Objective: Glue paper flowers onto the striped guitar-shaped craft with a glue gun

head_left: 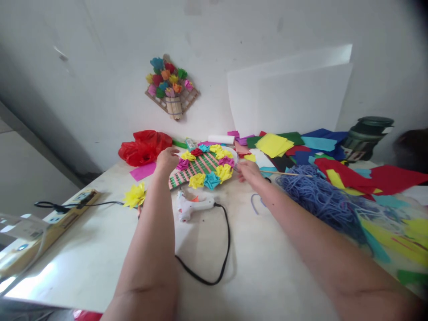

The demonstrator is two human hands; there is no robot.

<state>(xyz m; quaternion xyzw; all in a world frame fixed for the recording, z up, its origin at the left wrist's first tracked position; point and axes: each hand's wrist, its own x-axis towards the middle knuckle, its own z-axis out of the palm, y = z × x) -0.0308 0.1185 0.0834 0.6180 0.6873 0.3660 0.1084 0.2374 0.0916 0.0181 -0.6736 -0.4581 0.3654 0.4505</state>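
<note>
Green-pink woven panel (201, 166), apparently rounded

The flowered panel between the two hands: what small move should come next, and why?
Perhaps the left hand should fetch the yellow flower: it sits apart, beside the left forearm, while the near left corner of the flowered panel shows bare weave.

The desk (261, 258) has a pale top. On its left edge lies a power strip (72, 211), with a yellow flower (133, 195) farther right. At far left sit a red bag (145, 147) and a magenta sheet (143, 171). A white glue gun (199, 205) lies mid-desk, a flowered board (199, 166) just beyond. Right are tangled blue yarn (310, 196), coloured paper (274, 145) and a lidded jar (366, 136).
</note>
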